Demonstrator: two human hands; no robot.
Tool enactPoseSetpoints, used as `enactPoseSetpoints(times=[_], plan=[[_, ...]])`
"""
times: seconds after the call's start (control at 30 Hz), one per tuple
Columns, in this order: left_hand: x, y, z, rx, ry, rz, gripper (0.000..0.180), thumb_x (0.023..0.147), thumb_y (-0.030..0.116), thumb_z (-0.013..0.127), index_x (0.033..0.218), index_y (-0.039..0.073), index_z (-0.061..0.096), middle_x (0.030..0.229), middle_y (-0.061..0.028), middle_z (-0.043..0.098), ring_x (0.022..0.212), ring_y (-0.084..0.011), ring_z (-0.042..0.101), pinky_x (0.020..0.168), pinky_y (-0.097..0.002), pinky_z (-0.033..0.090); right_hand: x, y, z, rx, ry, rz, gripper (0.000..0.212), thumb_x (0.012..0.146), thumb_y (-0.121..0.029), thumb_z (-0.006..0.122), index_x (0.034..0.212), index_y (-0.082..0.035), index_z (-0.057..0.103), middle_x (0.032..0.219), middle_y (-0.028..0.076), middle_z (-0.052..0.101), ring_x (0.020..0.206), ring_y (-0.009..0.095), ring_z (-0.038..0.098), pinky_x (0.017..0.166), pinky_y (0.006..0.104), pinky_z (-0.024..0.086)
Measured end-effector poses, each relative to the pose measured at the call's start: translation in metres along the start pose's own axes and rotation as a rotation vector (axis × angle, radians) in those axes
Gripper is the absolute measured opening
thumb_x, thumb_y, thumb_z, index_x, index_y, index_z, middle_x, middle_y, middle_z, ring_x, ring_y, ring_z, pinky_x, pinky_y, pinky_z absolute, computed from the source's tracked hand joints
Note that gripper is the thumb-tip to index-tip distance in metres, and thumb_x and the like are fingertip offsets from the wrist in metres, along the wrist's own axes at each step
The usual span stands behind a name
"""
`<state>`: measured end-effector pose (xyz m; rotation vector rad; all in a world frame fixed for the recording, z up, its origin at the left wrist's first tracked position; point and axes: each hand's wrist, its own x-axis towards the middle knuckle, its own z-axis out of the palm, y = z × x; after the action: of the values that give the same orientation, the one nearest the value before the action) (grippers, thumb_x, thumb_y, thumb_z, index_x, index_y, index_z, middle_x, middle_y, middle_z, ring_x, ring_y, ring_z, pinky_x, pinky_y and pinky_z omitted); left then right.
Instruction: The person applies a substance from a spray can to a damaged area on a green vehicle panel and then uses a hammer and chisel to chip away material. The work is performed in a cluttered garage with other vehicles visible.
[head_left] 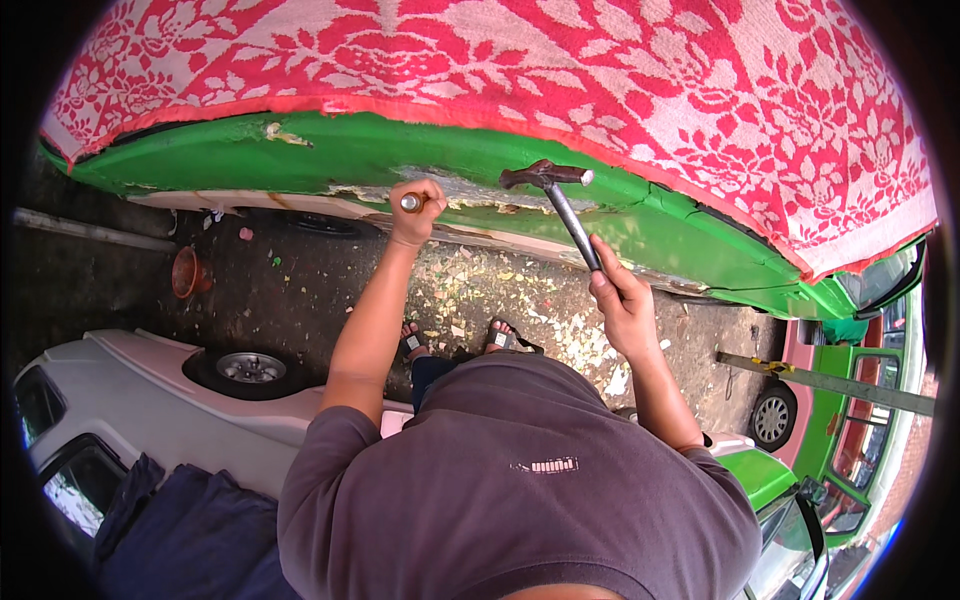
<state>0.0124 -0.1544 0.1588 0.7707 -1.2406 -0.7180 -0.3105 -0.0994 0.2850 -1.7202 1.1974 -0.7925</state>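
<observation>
My right hand grips the metal shaft of a hammer, whose dark head is raised near the green car body. My left hand is closed around a tool with a round brown handle, seen end-on. Its far end is hidden against the car's side, so its kind does not show. Beside that fist, a bare grey strip runs along the bodywork where paint and filler have come away. A smaller chipped patch shows farther left on the green paint.
A red and pinkish-white floral cloth covers the car's top. Pale flakes litter the ground around my feet. An orange pot lies at the left. Behind me stands a light-coloured car; a metal pole and green vehicle are at right.
</observation>
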Motion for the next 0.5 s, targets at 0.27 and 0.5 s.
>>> enactPoseSetpoints(times=[0.27,0.5], plan=[[0.000,-0.010,-0.002,-0.012,-0.008,-0.066,0.020,0.074,0.005,0.062,0.063,0.001,0.046,0.060,-0.0050,0.051,0.056,-0.0125,0.047,0.052,-0.0313,0.039,0.002,-0.010,0.003,-0.021,-0.038,0.038,0.041,0.093,-0.008,0.058,0.134,-0.012,0.054,0.091,0.013,0.068,0.068,0.009,0.055,0.069,0.0261,0.047],[0.002,-0.015,0.007,0.083,-0.094,-0.114,0.017,0.073,0.001,0.064,0.063,0.001,0.049,0.061,-0.0038,0.055,0.057,-0.0101,0.049,0.053,-0.0301,0.042,0.015,-0.032,0.018,-0.136,-0.024,-0.345,0.043,0.093,-0.008,0.057,0.135,-0.016,0.053,0.075,0.014,0.061,0.058,0.017,0.053,0.063,0.0302,0.047]])
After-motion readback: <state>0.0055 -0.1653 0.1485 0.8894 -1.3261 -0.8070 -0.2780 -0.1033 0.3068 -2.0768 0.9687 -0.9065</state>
